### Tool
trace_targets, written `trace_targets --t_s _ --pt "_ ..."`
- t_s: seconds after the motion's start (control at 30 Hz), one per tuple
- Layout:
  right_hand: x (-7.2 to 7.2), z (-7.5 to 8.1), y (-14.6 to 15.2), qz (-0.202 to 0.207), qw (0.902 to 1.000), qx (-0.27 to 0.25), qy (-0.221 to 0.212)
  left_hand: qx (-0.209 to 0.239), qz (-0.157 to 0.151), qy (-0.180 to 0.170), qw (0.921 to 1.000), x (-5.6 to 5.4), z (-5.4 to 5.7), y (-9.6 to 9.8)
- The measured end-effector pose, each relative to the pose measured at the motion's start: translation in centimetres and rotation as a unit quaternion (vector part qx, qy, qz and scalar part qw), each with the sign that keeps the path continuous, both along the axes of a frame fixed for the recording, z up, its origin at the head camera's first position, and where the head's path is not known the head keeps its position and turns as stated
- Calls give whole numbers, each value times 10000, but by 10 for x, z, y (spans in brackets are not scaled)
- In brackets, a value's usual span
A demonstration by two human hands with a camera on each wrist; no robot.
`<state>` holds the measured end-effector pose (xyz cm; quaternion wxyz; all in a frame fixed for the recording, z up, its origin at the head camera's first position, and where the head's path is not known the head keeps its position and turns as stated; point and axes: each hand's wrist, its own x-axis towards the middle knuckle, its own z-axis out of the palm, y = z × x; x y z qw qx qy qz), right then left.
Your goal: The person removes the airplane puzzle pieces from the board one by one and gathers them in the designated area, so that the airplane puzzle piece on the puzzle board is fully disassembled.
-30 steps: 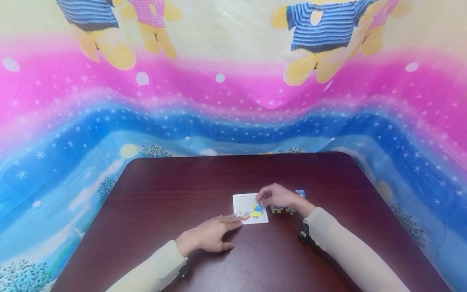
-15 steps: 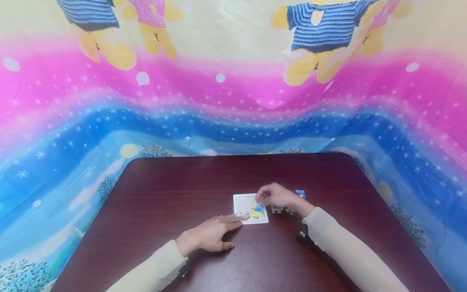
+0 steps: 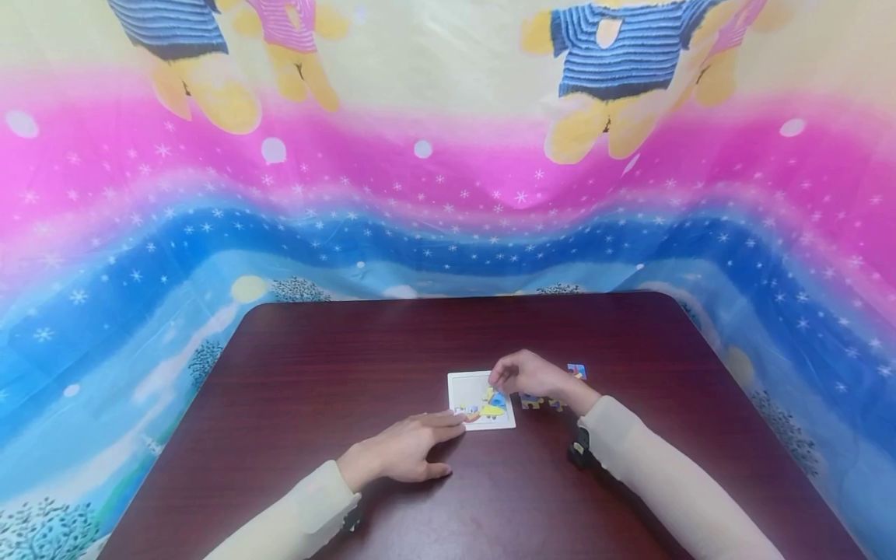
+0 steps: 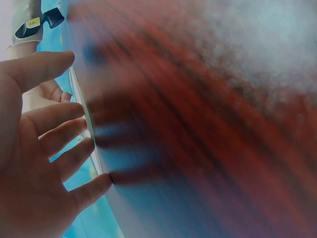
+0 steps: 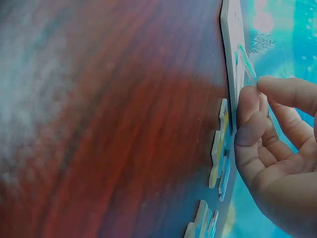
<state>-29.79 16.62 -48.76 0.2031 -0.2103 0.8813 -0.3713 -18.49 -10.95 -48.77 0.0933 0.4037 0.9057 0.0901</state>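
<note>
A white-bordered puzzle board [image 3: 465, 388] lies on the table, with a picture of yellow, blue and red parts [image 3: 493, 407] over its lower right area. My left hand [image 3: 406, 448] rests at the board's near left edge, its fingers extended and touching the rim. Over the upper right part of the board, my right hand [image 3: 533, 375] pinches a thin puzzle piece [image 5: 248, 64] between thumb and fingers. That piece is tilted against the board in the right wrist view; in the head view the fingers mostly hide it.
Loose puzzle pieces [image 3: 532, 403] lie right of the board, partly under my right forearm. Another blue piece [image 3: 577, 371] sits farther right. The dark red wooden table [image 3: 336, 350] has a printed cloth [image 3: 434, 202] hanging behind and beside it.
My right hand has shifted very slightly left over the board, still pinching at the same area. My left hand stays at the board's edge.
</note>
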Motion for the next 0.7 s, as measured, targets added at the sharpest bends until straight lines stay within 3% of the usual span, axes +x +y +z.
trace_targets --t_s 0.5,0.7 --pt "-2 0 9 -34 9999 -131 -50 263 -64 159 9995 0 3 -1" --pt "-2 1 15 -86 9998 -138 -89 331 171 218 9991 -3 4 -4"
